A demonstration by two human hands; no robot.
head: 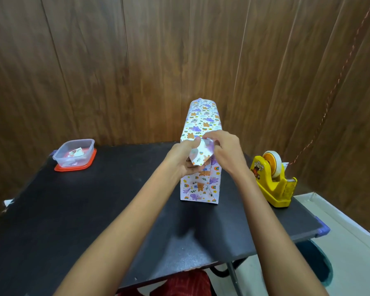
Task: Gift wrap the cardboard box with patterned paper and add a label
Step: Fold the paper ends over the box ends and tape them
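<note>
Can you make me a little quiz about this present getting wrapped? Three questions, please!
1. True or false: the yellow tape dispenser stands to the right of the wrapped box.
2. What do the left hand and right hand hold between them?
A) scissors
B) a paper flap at the box's near end
C) a ribbon
3. Fill in: the clear container sits on a ____ lid.

Key: 1 true; 2 B; 3 red.
</note>
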